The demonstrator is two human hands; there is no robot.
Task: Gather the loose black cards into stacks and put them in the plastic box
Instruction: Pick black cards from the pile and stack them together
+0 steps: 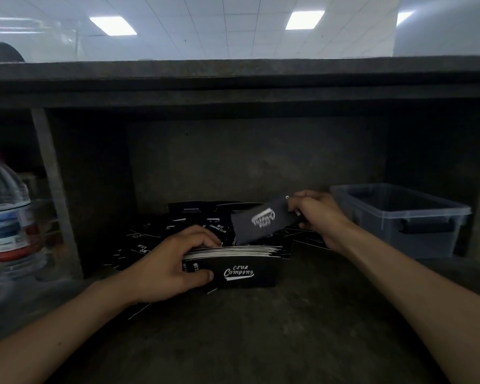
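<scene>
Left hand point(172, 266) grips stack point(233, 268) of black cards, standing on edge on shelf point(261, 342). Right hand point(320, 214) pinches single card point(261, 221), blurred, above stack. Loose cards point(150, 239) spread behind stack. Box point(399, 217) at right, beside right hand. Bottle point(9, 217) far left.

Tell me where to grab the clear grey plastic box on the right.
Grip the dark handle on the clear grey plastic box's near end, coming from the front. That end faces you, and the handle sits beneath an overhanging rim. The right hand must first release its black card.
</scene>
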